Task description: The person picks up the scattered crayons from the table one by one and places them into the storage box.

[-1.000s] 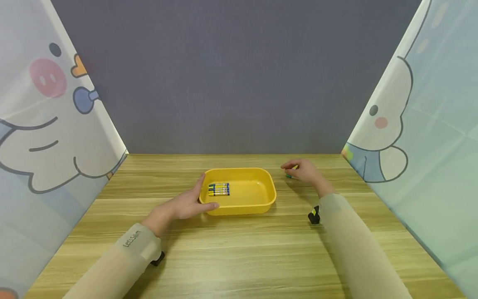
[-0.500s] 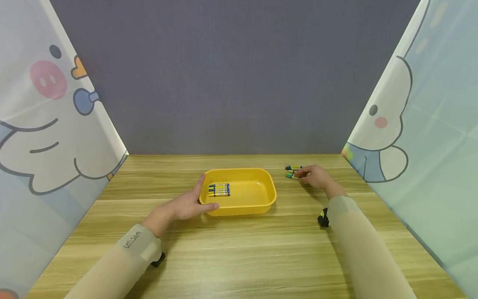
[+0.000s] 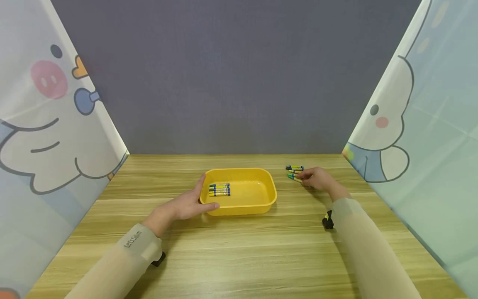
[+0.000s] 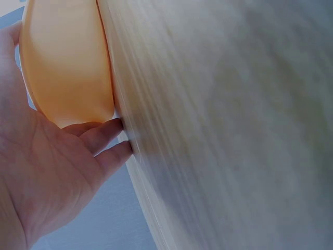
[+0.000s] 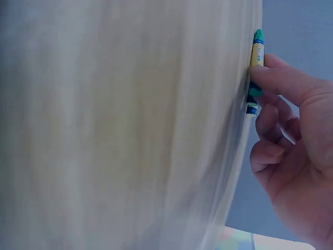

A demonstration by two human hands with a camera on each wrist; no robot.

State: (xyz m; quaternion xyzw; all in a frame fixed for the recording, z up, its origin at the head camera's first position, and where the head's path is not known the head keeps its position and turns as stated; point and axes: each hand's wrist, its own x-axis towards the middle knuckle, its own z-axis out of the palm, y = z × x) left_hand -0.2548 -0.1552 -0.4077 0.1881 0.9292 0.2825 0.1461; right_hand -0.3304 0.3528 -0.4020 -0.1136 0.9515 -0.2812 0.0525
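A yellow plastic tray (image 3: 242,211) sits on the wooden table, with several crayons (image 3: 219,189) side by side in its left part. My left hand (image 3: 186,204) grips the tray's left end, thumb along the front rim and forefinger at the back corner. In the left wrist view its other fingertips reach down to the table beside the tray wall. To the right of the tray, my right hand (image 3: 316,178) pinches a green crayon (image 5: 258,54) between thumb and forefinger, low at the table surface. The remaining fingers are curled. Part of that crayon is hidden by the thumb.
Just behind the pinched crayon lie a dark blue crayon (image 3: 294,167) and a yellow one (image 3: 295,171), partly covered by my fingers. A grey panel (image 3: 235,83) stands along the table's back edge, and printed cloth walls (image 3: 429,137) flank both sides.
My right hand has moved to the right, uncovering the crayons beside the tray. The green crayon has shifted slightly right and tilted. My left hand and the tray stay in place.
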